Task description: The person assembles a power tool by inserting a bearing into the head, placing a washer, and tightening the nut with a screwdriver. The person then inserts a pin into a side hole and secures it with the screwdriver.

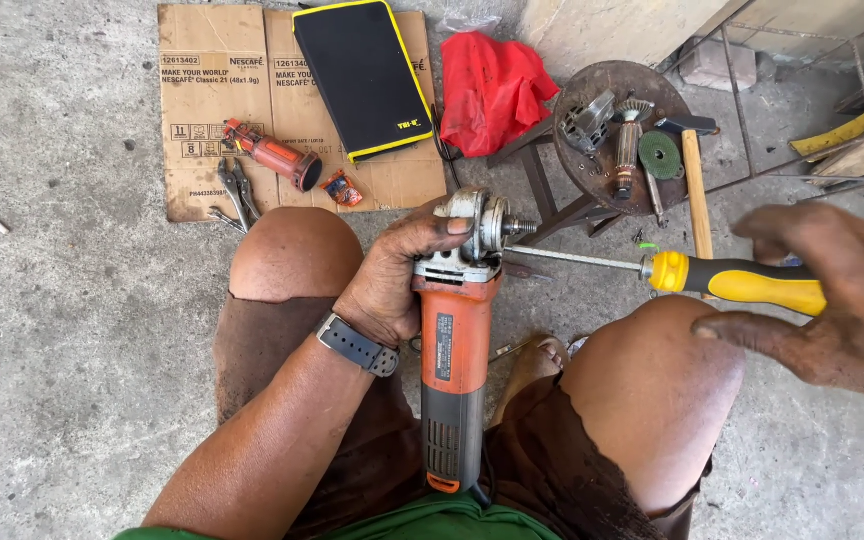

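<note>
The person sat low over a concrete floor [62, 330], knees apart, and an orange and grey angle grinder [454, 350] stood lengthwise between the thighs in the centre of the frame, its grey tail toward the body and its metal gear head [477, 232] pointing away. That placement let the legs flank the tool while the left hand [392, 280] did the real holding: its fingers were closed around the neck just behind the gear head, thumb laid over the top of the casting, so the bare threaded spindle [520, 227] faced right, toward the incoming tool.

The right hand [832, 300], at the right edge of the frame, was wrapped loosely around the yellow and black handle of a screwdriver [742, 282]; the index finger stretched forward rather than curling, so the grip looked partial, and how firmly the palm pressed I cannot tell. The long steel shaft ran left and its tip reached the side of the gear head, just below the spindle, held nearly level to meet the housing square.

Parts lay within arm's reach, well apart from the grinder. A round metal stool [602, 130] in the upper middle carried an armature [627, 150], a dark disc and a wooden-handled hammer [697, 190]. On flattened cardboard [202, 120] at the upper left lay a second orange motor housing [274, 155], pliers [237, 190] and a black case edged in yellow [362, 75], with a red cloth [492, 90] beside it.
</note>
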